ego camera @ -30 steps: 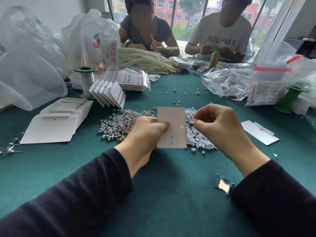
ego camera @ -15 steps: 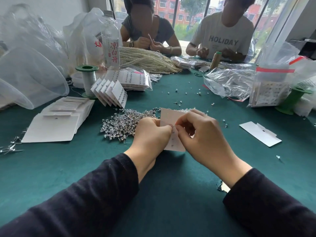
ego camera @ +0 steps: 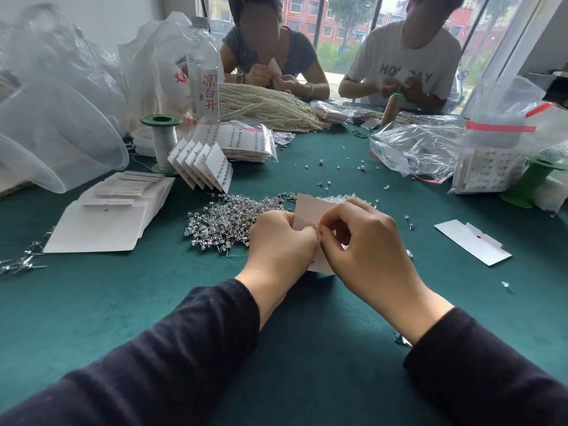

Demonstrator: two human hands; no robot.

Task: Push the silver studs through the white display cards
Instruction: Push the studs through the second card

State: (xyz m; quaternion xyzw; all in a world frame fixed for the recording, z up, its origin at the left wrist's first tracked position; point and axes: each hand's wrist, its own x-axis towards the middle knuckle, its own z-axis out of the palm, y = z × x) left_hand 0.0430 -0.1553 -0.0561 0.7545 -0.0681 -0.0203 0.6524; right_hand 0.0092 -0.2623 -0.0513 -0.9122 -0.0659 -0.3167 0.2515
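Far left, a clear plastic basin (ego camera: 58, 139) lies tipped on the green table (ego camera: 92, 302); what it holds, I cannot tell. Beside it a stack of blank cards (ego camera: 104, 222) lies flat. Next along, a spool (ego camera: 161, 142) with green ends stands upright. Behind it is a clear water bottle (ego camera: 204, 72), with red characters 凉白开 running down its label. Just right of the spool, a fan of filled cards (ego camera: 204, 166) leans on edge, and a clear bag (ego camera: 249, 142) behind holds more cards with rows of studs. Strands of pearl beads (ego camera: 270, 106) are heaped beyond.

Now the centre: the pile of silver studs (ego camera: 224, 219) spreads over the cloth, just left of the hands and behind them. The left hand (ego camera: 279, 244) curls tight on the white card (ego camera: 307, 207), pinching its left edge and holding it up near the pile's right end. The right hand (ego camera: 368, 247) meets it, thumb and forefinger pinched on the card's face, right against the left thumb. There is a thin silver glint at the pinch, too small to call.

Across the table, a white T-shirt (ego camera: 405, 56) reads "HO" and "AY", the middle hidden. Further right lie crumpled clear bags (ego camera: 415, 149). A zip bag (ego camera: 491, 161) with a red strip holds studded cards, and one loose card (ego camera: 473, 241) lies flat on the cloth.
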